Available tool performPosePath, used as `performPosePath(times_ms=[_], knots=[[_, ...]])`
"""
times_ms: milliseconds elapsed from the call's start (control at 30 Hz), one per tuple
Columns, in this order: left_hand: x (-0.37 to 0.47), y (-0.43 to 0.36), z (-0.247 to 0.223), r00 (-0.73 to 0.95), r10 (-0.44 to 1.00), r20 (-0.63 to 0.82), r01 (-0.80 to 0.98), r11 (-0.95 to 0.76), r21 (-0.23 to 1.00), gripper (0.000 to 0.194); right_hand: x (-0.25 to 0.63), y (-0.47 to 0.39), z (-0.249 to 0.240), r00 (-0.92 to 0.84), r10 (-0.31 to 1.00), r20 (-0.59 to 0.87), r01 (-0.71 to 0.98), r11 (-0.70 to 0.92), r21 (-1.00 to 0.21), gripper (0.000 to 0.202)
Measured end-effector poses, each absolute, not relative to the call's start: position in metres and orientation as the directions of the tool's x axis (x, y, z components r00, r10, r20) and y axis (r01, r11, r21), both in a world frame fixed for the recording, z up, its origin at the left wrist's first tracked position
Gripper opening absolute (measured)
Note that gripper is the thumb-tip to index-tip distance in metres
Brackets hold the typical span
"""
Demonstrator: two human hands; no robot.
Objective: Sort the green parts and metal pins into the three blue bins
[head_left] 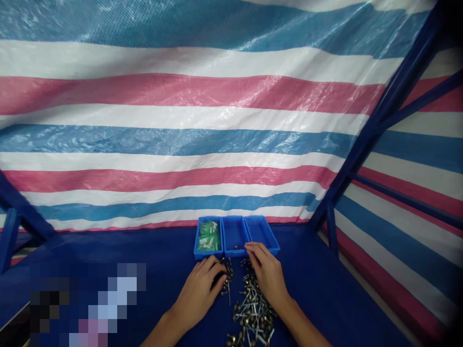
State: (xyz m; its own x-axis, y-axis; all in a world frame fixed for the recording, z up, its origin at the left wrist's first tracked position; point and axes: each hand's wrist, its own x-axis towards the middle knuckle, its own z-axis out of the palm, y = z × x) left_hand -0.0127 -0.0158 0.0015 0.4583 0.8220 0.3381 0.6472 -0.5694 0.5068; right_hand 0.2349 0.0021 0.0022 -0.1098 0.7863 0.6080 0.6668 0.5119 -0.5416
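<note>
My left hand (203, 285) is curled at a small cluster of metal pieces (228, 275), thumb and forefinger tips close together. Whatever lies between them is too small to make out. My right hand (268, 271) reaches over the front wall of the blue bins, its fingertips pinched near the divider between the middle bin (234, 232) and the right bin (261, 232). I cannot see what that pinch holds. A few tiny dark pieces (237, 247) lie at the front of the middle bin. Beneath my right wrist spreads a heap of brass-coloured and silver metal pins (255, 308).
The left bin (196, 246) holds green-and-white packets (209, 236). All three bins stand side by side on a dark blue tabletop (144, 260). Striped sheeting (181, 140) hangs behind, with a blue frame post (356, 154) at right. A pixelated patch covers the lower left.
</note>
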Motion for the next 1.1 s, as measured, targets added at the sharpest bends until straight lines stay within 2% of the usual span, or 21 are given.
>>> performPosePath(times_ms=[567, 667, 900, 1100], knots=[[-0.013, -0.017, 0.003, 0.452, 0.823, 0.344, 0.650, -0.568, 0.506, 0.013, 0.230, -0.006, 0.006, -0.130, 0.799, 0.586, 0.636, 0.521, -0.569, 0.028], [-0.013, -0.017, 0.003, 0.456, 0.825, 0.335, 0.650, -0.566, 0.508, 0.013, 0.229, -0.009, 0.009, -0.180, 0.795, 0.579, 0.616, 0.551, -0.564, 0.027], [-0.013, -0.016, 0.002, 0.451, 0.831, 0.324, 0.650, -0.555, 0.519, 0.014, 0.227, -0.015, 0.012, -0.407, 0.817, 0.408, 0.684, 0.569, -0.457, 0.023], [-0.013, -0.016, 0.001, 0.453, 0.829, 0.327, 0.640, -0.558, 0.528, 0.014, 0.226, -0.016, 0.014, -0.474, 0.823, 0.312, 0.720, 0.566, -0.401, 0.047]])
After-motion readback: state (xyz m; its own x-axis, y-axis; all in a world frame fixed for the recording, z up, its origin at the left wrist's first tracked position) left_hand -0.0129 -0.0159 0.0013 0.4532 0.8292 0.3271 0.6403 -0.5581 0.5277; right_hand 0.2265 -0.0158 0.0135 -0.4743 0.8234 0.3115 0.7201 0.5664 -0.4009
